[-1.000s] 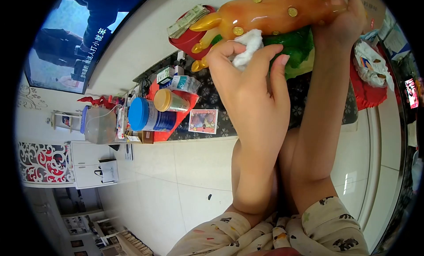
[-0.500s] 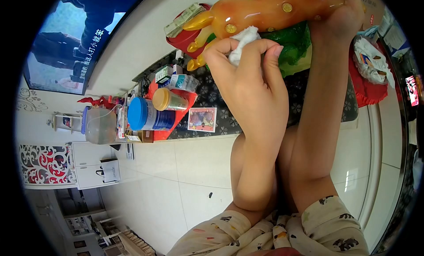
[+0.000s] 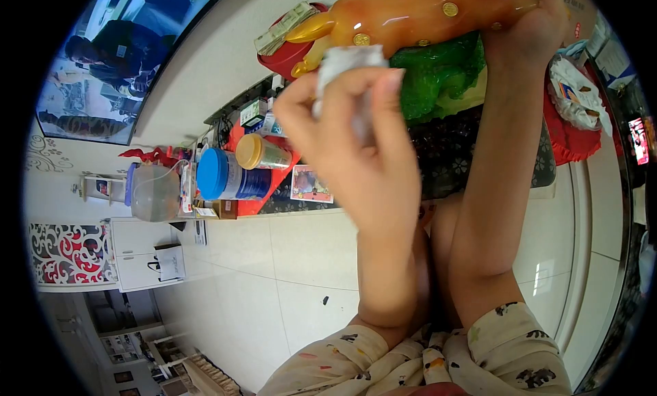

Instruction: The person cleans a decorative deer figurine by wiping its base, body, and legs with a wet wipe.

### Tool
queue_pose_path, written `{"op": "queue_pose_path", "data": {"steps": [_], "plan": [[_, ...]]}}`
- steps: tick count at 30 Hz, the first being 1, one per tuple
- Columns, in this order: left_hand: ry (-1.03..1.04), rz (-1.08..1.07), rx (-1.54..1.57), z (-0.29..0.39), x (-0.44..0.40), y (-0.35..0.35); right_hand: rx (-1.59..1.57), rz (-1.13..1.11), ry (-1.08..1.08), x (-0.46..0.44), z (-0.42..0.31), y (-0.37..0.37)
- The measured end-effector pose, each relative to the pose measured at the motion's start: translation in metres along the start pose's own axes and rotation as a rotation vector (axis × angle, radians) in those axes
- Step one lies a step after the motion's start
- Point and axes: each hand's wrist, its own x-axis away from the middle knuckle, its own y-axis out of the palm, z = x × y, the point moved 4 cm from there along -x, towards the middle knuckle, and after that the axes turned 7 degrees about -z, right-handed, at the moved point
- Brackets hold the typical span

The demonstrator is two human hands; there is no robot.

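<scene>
A glossy amber-orange ornament [image 3: 410, 16] with gold coin medallions and pointed gold tips lies across the top of the head view, partly cut off by its edge. My right hand [image 3: 530, 37] is closed round its right end. In my left hand [image 3: 356, 129], somewhat blurred by motion, a crumpled white cloth or tissue [image 3: 349, 57] is pinched between thumb and fingers. That hand is just below the ornament's left part; whether the cloth touches it I cannot tell. A shiny green translucent piece [image 3: 438, 78] sits below the ornament.
On the dark patterned tabletop [image 3: 287, 204] are a blue-lidded tub [image 3: 233, 176], a yellow-lidded jar [image 3: 263, 152] and a picture card [image 3: 311, 185]. A red container [image 3: 280, 59] with banknote-like bundles stands behind. A television [image 3: 123, 61] is at left, a white plastic bag [image 3: 575, 95] at right.
My left hand has moved left and slightly down with the white cloth, uncovering more of the green piece. My right hand stays on the ornament, which has shifted very slightly.
</scene>
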Motion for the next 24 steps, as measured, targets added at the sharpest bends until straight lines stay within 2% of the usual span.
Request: {"op": "queue_pose_path", "data": {"steps": [2,4,6,7,8,10,11,12,14,17,20,22,24], "plan": [[-0.044,0.109,-0.073,-0.001,-0.003,-0.022,-0.025,-0.003,0.032,-0.005,0.000,-0.009],[-0.238,0.204,-0.001,-0.009,-0.008,-0.045,-0.037,-0.002,0.030,-0.007,0.000,-0.011],[-0.416,0.202,0.066,-0.026,-0.010,-0.066,-0.038,0.001,-0.005,-0.005,0.001,-0.007],[-0.476,0.195,0.074,-0.035,-0.008,-0.073,-0.205,0.050,0.042,-0.006,0.006,-0.011],[-0.486,0.167,0.042,-0.042,-0.008,-0.076,-0.372,0.100,0.091,-0.007,0.012,-0.017],[-0.505,0.110,-0.021,-0.049,-0.007,-0.078,-0.349,0.089,0.109,-0.007,0.011,-0.017],[-0.467,0.102,-0.121,-0.048,-0.008,-0.080,-0.159,0.029,0.078,-0.007,0.004,-0.016],[-0.491,0.107,-0.097,-0.050,-0.008,-0.081,0.031,-0.031,0.045,-0.006,-0.001,-0.013],[-0.538,0.117,-0.049,-0.054,-0.008,-0.084,0.019,-0.015,0.049,-0.007,0.000,-0.013],[-0.600,0.105,0.208,-0.041,-0.008,-0.080,0.072,-0.007,0.058,-0.002,-0.003,-0.006],[-0.532,-0.031,0.342,-0.041,-0.005,-0.069,0.082,0.035,0.059,-0.004,-0.002,-0.011],[-0.417,-0.135,0.390,-0.027,-0.008,-0.057,0.064,0.044,0.062,-0.004,-0.001,-0.008],[-0.425,-0.156,0.365,-0.027,-0.004,-0.051,0.049,0.023,0.070,0.000,-0.001,-0.003]]}}
